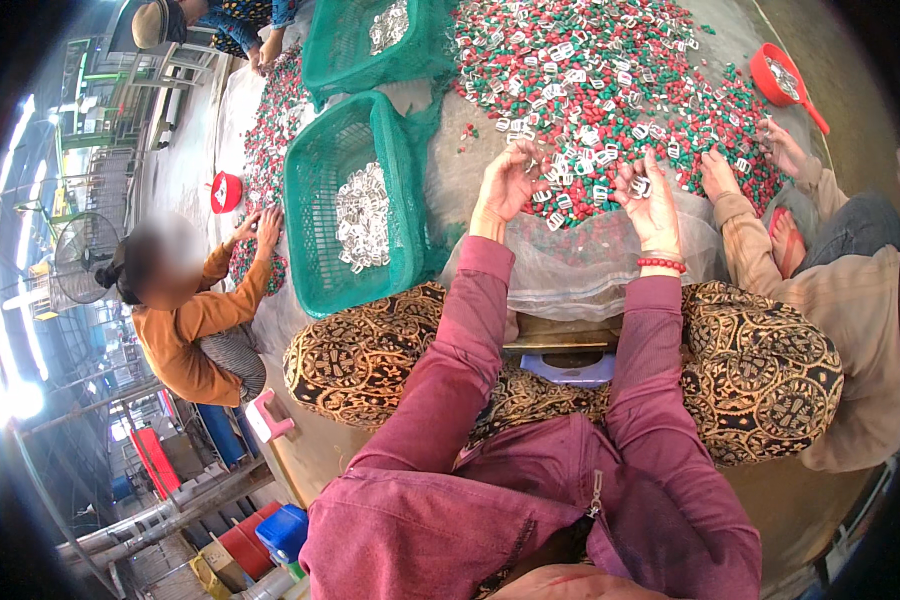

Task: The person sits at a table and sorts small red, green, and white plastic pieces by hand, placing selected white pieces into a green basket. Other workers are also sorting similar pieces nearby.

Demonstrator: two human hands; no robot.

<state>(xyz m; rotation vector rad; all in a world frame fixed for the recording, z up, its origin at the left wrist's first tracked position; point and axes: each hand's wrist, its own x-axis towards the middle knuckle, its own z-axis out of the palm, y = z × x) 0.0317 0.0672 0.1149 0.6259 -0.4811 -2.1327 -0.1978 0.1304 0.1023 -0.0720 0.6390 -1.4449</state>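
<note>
A heap of small red and green pieces (595,110) lies spread before me, with flat white slotted, buckle-like pieces (560,203) scattered through it. At the heap's near edge, my left hand (508,185) has its fingers curled, and what they hold, if anything, I cannot make out. My right hand (654,215), wearing a red bead bracelet (662,264) at the wrist, holds a white buckle-like piece (640,187) in its bent fingers. Left of my left hand stands a green mesh-lined basket (300,220) with a pile of the white pieces (363,218) inside.
Another green basket (320,50) stands beyond the first. A co-worker's hands (720,175) reach into the heap at right, near a red scoop (766,75). Across the baskets, another person (205,320) works at a second heap beside a red container (227,192). A translucent sheet (580,270) edges my heap.
</note>
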